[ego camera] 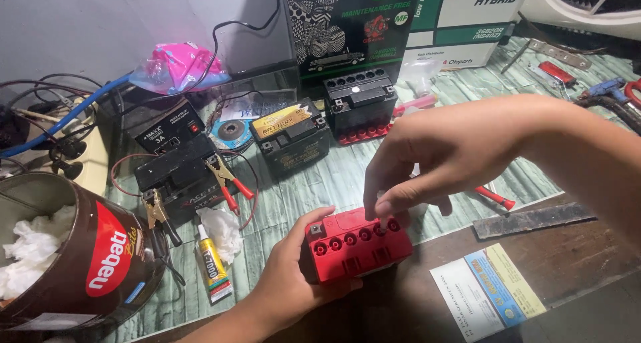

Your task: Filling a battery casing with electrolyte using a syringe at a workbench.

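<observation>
Left hand [287, 276] grips the little red battery [357, 244], six round holes on top; right hand [434, 156] fingertips pinched at one hole.

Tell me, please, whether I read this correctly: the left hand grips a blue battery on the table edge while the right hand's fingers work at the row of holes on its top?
Not quite: the battery is red, not blue, as the head view shows. The rest holds: the left hand grips it at the table edge, and the right hand has its fingers at the row of holes on top.
</observation>
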